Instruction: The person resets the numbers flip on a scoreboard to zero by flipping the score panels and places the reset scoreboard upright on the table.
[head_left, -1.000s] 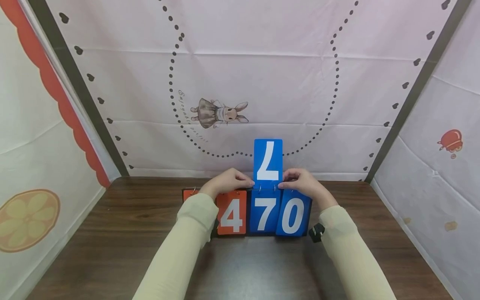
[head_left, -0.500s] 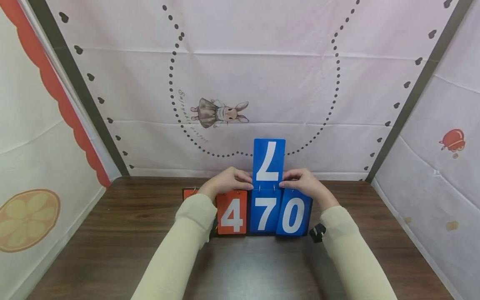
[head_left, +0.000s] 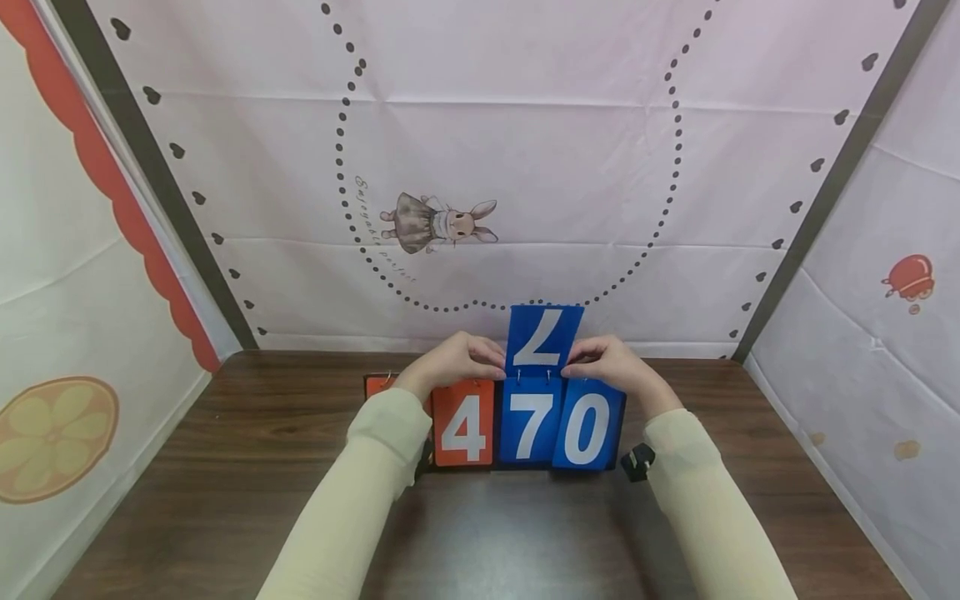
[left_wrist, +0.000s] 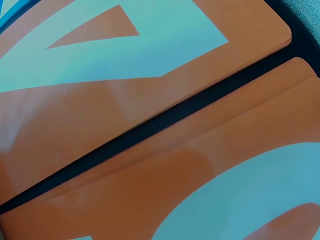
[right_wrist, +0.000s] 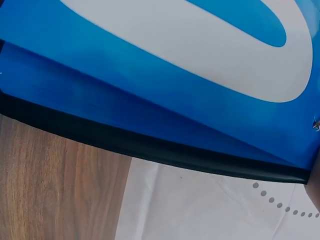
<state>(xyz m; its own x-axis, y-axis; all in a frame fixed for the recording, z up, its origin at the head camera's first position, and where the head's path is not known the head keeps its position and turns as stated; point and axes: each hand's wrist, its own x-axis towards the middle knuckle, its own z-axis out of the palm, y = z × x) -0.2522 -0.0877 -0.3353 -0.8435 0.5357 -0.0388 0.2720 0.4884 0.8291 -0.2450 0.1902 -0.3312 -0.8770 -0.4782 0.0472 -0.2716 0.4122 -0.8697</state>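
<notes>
One blue card (head_left: 543, 337), its 7 inverted, tilts above the scoreboard (right_wrist: 130, 142); the left hand (head_left: 453, 364) and right hand (head_left: 611, 367) pinch its sides with their fingers. Two orange stacks (head_left: 463, 423) and two blue stacks (head_left: 587, 423) hang on the scoreboard; one desk (head_left: 247, 450) lies under it.

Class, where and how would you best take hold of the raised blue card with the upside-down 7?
Probably at the middle of its free top edge, pinched from above between thumb and finger. The raised blue card looks thin and flat, rings bind its lower edge, and the left hand and right hand are at its lower sides.
</notes>
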